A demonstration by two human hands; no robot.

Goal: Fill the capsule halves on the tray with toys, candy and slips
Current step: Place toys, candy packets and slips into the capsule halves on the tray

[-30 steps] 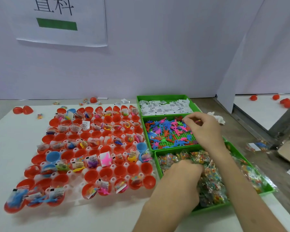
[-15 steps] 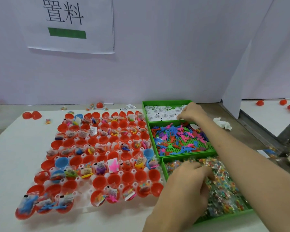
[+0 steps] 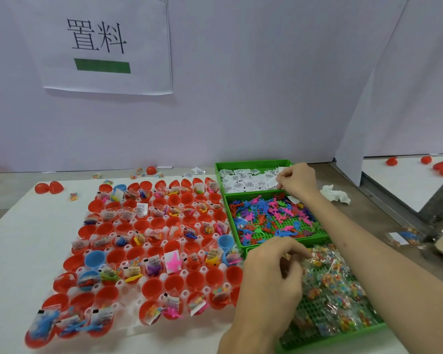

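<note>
Upper right, my right hand [image 3: 298,182] is pinching a slip [image 3: 273,181]; my left hand [image 3: 269,274] is curling over candy [image 3: 338,284], grip unclear.

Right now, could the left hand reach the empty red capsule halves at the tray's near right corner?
Probably yes. The left hand hovers at the candy bin's left edge, right beside those empty halves, and nothing stands between them.

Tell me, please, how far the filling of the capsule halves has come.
Done: many capsule halves on the tray are filled. In hand: the right hand pinches a slip over the slip bin; the left hand curls over the candy packets. Left: many red halves are empty.
</note>
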